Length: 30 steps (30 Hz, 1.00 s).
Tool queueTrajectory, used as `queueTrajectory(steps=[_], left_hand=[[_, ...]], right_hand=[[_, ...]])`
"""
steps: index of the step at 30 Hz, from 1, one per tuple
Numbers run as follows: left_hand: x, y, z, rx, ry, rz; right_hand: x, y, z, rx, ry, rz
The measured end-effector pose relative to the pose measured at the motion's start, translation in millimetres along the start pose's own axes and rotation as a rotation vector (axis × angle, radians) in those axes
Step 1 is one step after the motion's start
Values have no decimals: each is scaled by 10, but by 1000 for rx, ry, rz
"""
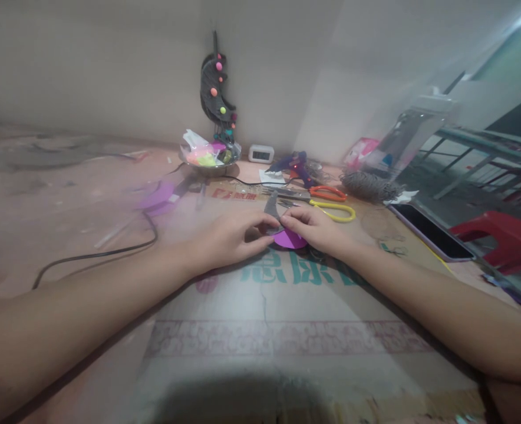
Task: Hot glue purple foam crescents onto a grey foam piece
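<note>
My left hand (238,237) and my right hand (316,228) meet over the middle of the cardboard. Between their fingertips is a small grey pointed piece (271,206), its tip upward; it looks wrapped in yarn, though blur hides the detail. The fingers of both hands are closed on its lower part. A bright purple piece (289,238), like paper or felt, shows just below the fingertips; whether it is joined to the grey piece I cannot tell. Just beyond my right hand lie yellow-handled scissors (346,212) and orange-handled scissors (329,193).
Printed cardboard (260,365) covers the tabletop. At the back are a metal bowl (210,168), a white clock (261,154), a glue gun (293,168) and a grey yarn bundle (369,185). A phone (432,231) lies right; a black cable (110,253) runs left. A decorated grey crescent (214,88) hangs behind.
</note>
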<state>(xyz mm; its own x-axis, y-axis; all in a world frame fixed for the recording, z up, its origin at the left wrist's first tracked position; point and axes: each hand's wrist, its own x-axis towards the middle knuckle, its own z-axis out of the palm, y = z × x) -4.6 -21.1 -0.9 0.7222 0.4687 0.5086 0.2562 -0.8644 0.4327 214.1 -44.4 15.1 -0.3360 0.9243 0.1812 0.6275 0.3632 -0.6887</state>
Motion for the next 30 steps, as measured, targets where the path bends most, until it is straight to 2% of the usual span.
queueTrajectory(steps=[19, 26, 28, 30], left_hand=[[-16, -56, 51, -12, 13, 23], [-16, -10, -22, -64, -17, 20], [-6, 21, -49, -124, -36, -26], [10, 37, -56, -248, -7, -139]], right_hand=[[13, 32, -19, -1, -43, -11], [4, 23, -25, -6, -25, -28], [-1, 3, -27, 3, -14, -34], [-5, -5, -22, 7, 1, -49]])
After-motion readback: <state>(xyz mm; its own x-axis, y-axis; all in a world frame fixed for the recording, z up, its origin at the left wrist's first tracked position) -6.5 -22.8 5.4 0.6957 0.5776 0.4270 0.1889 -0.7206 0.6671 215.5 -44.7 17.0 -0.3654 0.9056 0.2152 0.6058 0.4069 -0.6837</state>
